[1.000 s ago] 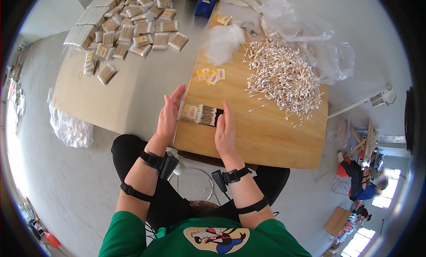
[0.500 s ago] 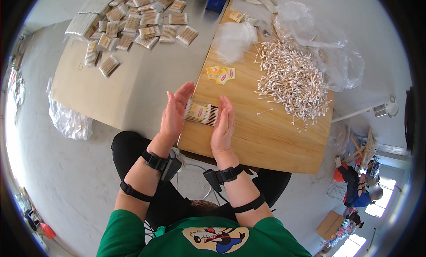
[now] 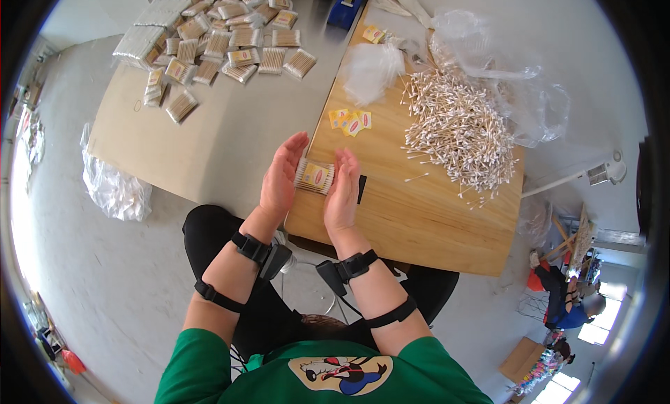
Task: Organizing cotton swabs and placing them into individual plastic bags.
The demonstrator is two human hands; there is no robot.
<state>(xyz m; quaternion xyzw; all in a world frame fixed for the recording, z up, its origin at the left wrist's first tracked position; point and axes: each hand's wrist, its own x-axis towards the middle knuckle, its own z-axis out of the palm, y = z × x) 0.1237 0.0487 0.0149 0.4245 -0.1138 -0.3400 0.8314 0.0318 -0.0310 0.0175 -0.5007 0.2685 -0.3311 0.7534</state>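
Note:
A flat row of cotton swabs (image 3: 304, 175) with a yellow label card (image 3: 318, 173) over it lies at the table's near left corner. My left hand (image 3: 283, 172) stands on edge at the left ends of the swabs, fingers stretched out together. Against the right ends is my right hand (image 3: 343, 187), also upright with straight fingers. The bundle sits between the two palms, and neither hand wraps round it. A small dark strip (image 3: 361, 189) shows just right of my right hand; what it is I cannot tell.
Beyond my hands are loose yellow cards (image 3: 351, 122) and clear plastic bags (image 3: 370, 72). A big heap of loose swabs (image 3: 457, 128) covers the table's right side. Many packed swab bags (image 3: 244, 37) lie at the far left, near a blue tape dispenser (image 3: 347, 7).
My right hand has moved left, closing the gap between the palms, and the swab row looks narrower and more even. The dark strip now shows right of that hand. The view has shifted slightly.

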